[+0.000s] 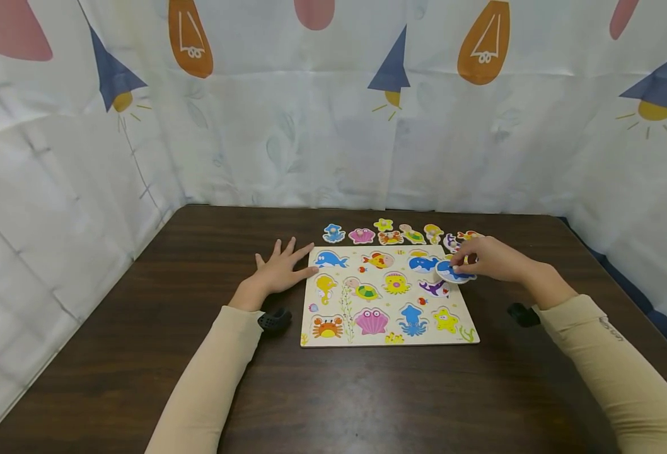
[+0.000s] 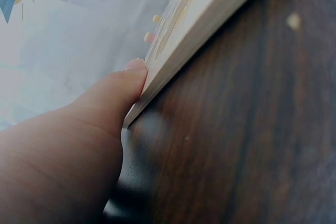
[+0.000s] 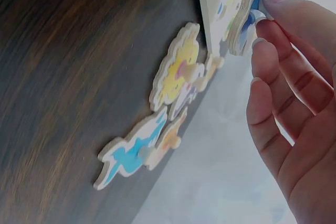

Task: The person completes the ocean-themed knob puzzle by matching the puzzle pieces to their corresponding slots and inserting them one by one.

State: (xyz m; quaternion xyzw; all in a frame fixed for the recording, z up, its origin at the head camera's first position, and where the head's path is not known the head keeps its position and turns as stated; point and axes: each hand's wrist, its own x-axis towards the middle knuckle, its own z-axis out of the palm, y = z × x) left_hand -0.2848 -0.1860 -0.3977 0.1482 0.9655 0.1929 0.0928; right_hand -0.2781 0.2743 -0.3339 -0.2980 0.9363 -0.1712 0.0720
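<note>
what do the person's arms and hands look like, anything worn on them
The left hand and right hand are ungloved. Both arms wear long beige sleeves; the right one bears dark lettering, too small to read. A rounded black device shows at each wrist.

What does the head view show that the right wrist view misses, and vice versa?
Only head: the left hand at the left edge of the puzzle board, and the loose pink shell piece.
Only right wrist: a loose light-blue piece lying on the table.
Both: the right hand pinching a dark-blue piece, part of the board, and the pale curtain.
</note>
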